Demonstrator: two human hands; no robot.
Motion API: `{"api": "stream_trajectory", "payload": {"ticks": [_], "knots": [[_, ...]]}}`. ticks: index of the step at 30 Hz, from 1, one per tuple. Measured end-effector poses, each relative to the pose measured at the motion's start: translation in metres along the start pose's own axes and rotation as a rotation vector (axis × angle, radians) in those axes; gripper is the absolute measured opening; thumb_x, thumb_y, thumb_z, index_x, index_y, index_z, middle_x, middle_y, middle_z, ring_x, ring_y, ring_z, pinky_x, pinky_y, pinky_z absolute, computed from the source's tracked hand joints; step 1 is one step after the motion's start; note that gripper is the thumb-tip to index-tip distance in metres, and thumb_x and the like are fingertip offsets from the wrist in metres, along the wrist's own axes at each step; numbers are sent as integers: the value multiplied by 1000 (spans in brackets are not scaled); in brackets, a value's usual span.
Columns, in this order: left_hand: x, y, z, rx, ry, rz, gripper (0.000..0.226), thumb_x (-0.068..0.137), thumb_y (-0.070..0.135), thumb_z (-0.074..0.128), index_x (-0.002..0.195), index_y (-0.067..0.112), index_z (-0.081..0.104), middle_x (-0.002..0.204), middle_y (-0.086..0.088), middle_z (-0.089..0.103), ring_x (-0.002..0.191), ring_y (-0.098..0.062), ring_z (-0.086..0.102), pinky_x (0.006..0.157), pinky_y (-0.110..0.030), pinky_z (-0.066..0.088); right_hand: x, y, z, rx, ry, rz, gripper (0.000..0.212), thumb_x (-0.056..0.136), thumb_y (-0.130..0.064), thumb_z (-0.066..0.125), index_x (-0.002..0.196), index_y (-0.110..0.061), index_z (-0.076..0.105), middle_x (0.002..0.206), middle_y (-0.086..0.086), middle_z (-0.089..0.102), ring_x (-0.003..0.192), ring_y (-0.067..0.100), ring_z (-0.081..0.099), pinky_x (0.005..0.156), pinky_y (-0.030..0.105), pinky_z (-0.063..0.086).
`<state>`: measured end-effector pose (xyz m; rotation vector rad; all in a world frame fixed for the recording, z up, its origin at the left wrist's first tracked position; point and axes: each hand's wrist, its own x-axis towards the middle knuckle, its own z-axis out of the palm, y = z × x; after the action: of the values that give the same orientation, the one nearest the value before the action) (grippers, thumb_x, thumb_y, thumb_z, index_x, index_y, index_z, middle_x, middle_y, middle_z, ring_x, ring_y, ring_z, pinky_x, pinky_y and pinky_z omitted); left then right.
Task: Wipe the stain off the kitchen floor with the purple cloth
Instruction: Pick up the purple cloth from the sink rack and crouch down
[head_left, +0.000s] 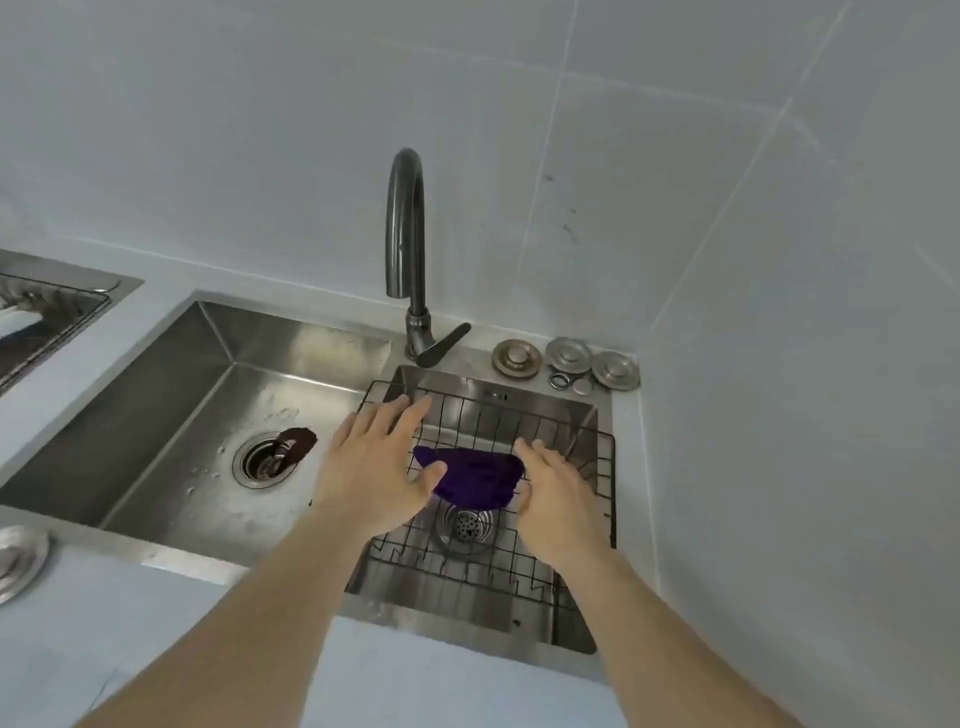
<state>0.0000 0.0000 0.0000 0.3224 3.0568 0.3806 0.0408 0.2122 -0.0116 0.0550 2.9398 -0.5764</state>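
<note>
Cloth (475, 475), purple and bunched, lay on the black wire rack (550, 415) over the small right basin. Left hand (382, 467) was open, fingers spread, thumb touching the cloth; right hand (558, 493) was open at its other edge. Faucet (405, 228) stood behind. Three metal stoppers (569, 356) sat on the desk (441, 686). Dark lump (297, 441) by the left drain was unidentifiable. No legible writing.

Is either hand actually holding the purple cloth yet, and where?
Neither hand clearly grips it. The purple cloth lies on the wire rack; left hand and right hand flank its ends, fingers spread.
</note>
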Motion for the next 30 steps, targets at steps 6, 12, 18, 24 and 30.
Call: {"api": "stream_trajectory", "payload": {"ticks": [6,12,18,24,30], "knots": [[46,-11,72,-64,-188,-15,66,96,55,49,154,30,32,160,7,39,149,-21,34,121,-41,27,59,22,49,57,-74,18,49,95,-2,50,141,-18,53,132,3,63,120,25,59,94,39,51],[72,-14,124,-98,-297,-30,52,106,37,32,157,27,29,164,2,35,153,-24,27,124,-42,20,94,35,82,86,-123,33,58,93,1,50,146,-21,50,132,4,63,120,25,60,95,40,53],[81,-7,134,36,-214,-100,37,100,25,50,136,27,55,131,2,64,123,-26,54,101,-41,41,106,44,93,4,-12,52,38,96,-6,56,130,-21,63,122,0,61,115,26,57,89,39,52],[72,-5,115,-58,-130,-145,16,97,21,58,112,25,63,108,0,66,104,-26,63,87,-37,45,98,41,78,-3,40,79,26,93,-6,61,99,-25,77,104,-4,67,106,22,58,87,32,48],[48,-11,62,-133,-78,-62,15,100,18,53,113,20,57,108,-1,58,88,-26,64,76,-37,51,71,23,36,154,91,47,15,93,-6,66,89,-20,71,97,-6,60,86,16,63,74,32,52]]}}
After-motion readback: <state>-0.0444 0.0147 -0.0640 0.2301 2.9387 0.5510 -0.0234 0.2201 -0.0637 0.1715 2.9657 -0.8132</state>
